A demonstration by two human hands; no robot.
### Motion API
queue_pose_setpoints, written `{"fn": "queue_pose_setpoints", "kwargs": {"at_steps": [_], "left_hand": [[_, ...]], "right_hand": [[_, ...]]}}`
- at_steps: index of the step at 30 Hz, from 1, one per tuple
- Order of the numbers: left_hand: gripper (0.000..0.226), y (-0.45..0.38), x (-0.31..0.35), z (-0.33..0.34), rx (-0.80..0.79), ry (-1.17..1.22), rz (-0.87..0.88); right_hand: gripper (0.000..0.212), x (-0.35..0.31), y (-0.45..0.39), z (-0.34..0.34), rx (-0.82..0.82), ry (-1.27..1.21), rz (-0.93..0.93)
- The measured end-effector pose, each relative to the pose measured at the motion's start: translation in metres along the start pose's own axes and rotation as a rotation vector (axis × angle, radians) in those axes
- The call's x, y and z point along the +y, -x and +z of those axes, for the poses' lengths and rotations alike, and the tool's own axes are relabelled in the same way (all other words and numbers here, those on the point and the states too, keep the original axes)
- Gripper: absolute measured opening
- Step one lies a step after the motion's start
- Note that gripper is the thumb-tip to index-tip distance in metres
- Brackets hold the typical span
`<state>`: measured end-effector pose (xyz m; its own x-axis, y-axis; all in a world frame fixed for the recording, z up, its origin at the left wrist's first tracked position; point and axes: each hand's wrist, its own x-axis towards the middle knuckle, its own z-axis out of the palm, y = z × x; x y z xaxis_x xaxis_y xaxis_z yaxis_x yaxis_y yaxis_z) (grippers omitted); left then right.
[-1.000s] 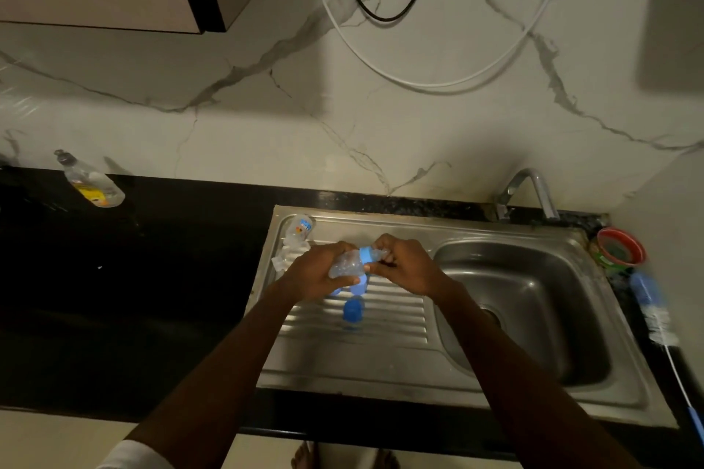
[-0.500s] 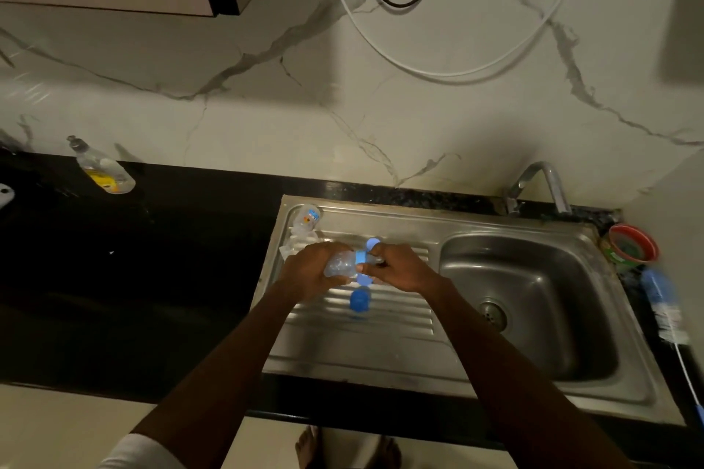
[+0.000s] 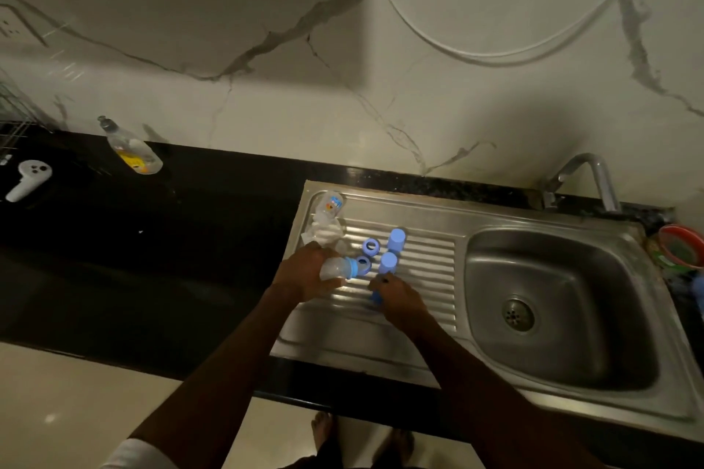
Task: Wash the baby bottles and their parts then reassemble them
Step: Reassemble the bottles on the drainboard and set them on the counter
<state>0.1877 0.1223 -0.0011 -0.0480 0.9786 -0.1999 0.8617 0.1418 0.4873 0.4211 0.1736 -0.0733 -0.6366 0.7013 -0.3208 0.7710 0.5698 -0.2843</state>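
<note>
Reassembly looks underway: the left hand (image 3: 304, 274) grips a clear bottle (image 3: 334, 268) over the drainboard (image 3: 419, 270) at the basin's 9 o'clock, while the right hand (image 3: 398, 297) pinches a blue part (image 3: 376, 297), likely next to be screwed onto the bottle's collar.

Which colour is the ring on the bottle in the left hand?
Light blue. The ring sits on the clear bottle; the head view shows it.

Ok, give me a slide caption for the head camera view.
Left hand holds a clear baby bottle over the drainboard while right hand grips a blue part.
</note>
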Motion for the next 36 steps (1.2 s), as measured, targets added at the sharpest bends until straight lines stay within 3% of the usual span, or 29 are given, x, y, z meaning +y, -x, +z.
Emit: {"fn": "queue_pose_setpoints", "kwargs": {"at_steps": [2,4,7,8,9,10,11,12,14,15,17,20,26,36], "left_hand": [[0.061,-0.006,0.003,-0.016,-0.005,-0.039,0.005],[0.058,-0.015,0.009,-0.042,0.042,-0.073,0.038],[0.048,-0.029,0.035,-0.086,0.213,0.259,0.190],[0.048,-0.032,0.041,-0.096,0.227,0.276,0.235],[0.050,-0.038,0.045,-0.104,0.189,0.192,0.258],[0.053,-0.043,0.047,-0.106,0.075,-0.046,0.233],[0.055,-0.048,0.045,-0.102,-0.038,-0.317,0.170],[0.057,-0.051,0.042,-0.094,-0.093,-0.452,0.110],[0.058,-0.052,0.035,-0.072,-0.094,-0.314,0.066],[0.057,-0.047,0.036,-0.063,-0.063,-0.142,0.065],[0.055,-0.040,0.035,-0.047,0.000,0.132,0.090],[0.062,-0.032,0.035,-0.033,0.024,0.295,0.087],[0.054,-0.033,0.048,-0.028,0.017,0.408,0.173],[0.037,-0.020,0.047,-0.032,-0.025,0.529,0.152]], "right_hand": [[0.036,0.017,-0.001,-0.028,-0.063,-0.033,-0.056],[0.037,0.037,-0.001,-0.079,0.061,-0.277,-0.076],[0.027,0.044,0.020,-0.170,0.401,-1.282,-0.048],[0.027,0.046,0.026,-0.188,0.433,-1.553,-0.096],[0.028,0.056,0.031,-0.192,0.450,-1.594,-0.150],[0.027,0.067,0.032,-0.191,0.470,-1.480,-0.174],[0.024,0.077,0.032,-0.186,0.449,-1.190,-0.132],[0.025,0.090,0.031,-0.171,0.299,-0.829,-0.111],[0.032,0.110,0.023,-0.124,0.105,-0.331,-0.005],[0.036,0.109,0.026,-0.107,0.116,-0.358,0.037],[0.041,0.087,0.032,-0.093,0.261,-0.701,0.065],[0.037,0.055,0.035,-0.098,0.378,-1.028,0.038],[0.034,0.033,0.030,-0.113,0.377,-1.145,-0.040],[0.038,0.010,0.022,-0.117,0.323,-1.079,-0.086]]}}
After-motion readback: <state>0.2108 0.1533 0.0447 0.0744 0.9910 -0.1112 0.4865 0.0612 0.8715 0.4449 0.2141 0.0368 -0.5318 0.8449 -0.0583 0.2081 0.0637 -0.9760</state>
